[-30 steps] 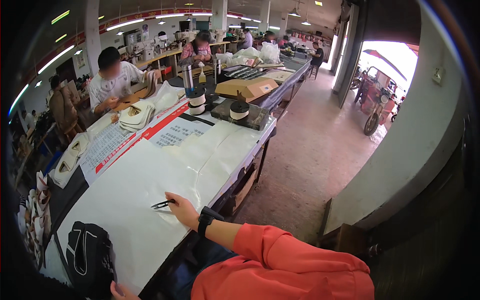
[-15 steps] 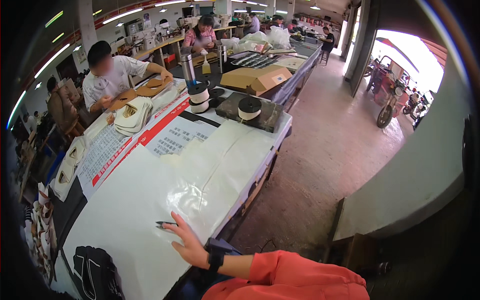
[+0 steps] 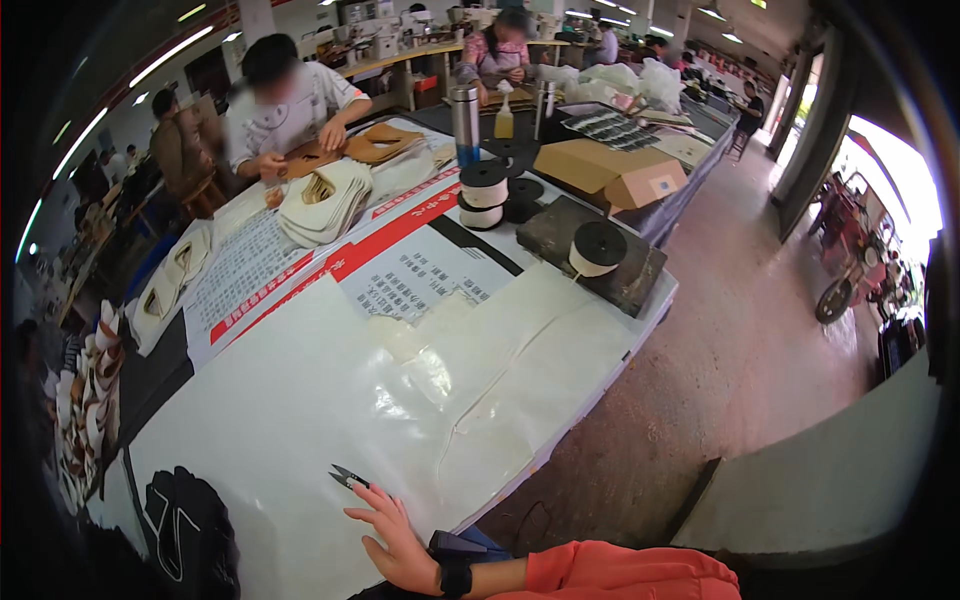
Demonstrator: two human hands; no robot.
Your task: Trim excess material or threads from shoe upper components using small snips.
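While white sheeting lies beneath the right hand, workers occupy the room.

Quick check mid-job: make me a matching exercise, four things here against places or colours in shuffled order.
Things:
1. Snips
2. Cardboard box
3. Bundle
4. Lone spool

Places or colours:
A. Near left, black with white lines
B. On the dark slab
C. At the right hand's fingertips
D. Brown

Pairs: 1-C, 2-D, 3-A, 4-B
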